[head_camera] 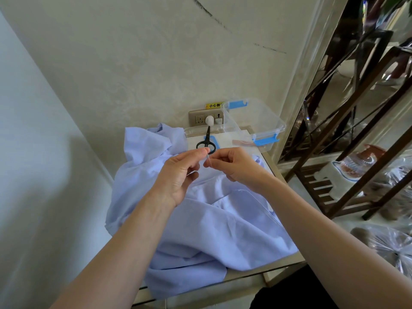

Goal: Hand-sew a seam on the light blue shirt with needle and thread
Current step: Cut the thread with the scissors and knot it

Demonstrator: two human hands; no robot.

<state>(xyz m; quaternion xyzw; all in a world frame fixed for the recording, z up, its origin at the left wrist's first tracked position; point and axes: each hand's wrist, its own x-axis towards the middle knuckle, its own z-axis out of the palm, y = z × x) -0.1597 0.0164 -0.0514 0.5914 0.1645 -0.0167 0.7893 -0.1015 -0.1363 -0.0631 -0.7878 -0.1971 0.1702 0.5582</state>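
The light blue shirt point(200, 230) lies crumpled over a small table and hangs over its left and front edges. Above the shirt, my left hand point(178, 175) pinches a thin needle point(207, 155) between thumb and forefinger, tip held upright. My right hand point(234, 163) is just to the right of it, fingertips pinching a fine thread point(209, 162) close to the needle. The thread is barely visible. Both hands hover a little above the cloth.
Black scissors point(206, 142) lie on the table point(243, 275) behind my hands. A clear plastic box with blue latches point(254, 121) leans at the back right by a wall socket point(205, 118). A dark shelf rack point(356, 141) with jars and bags stands to the right.
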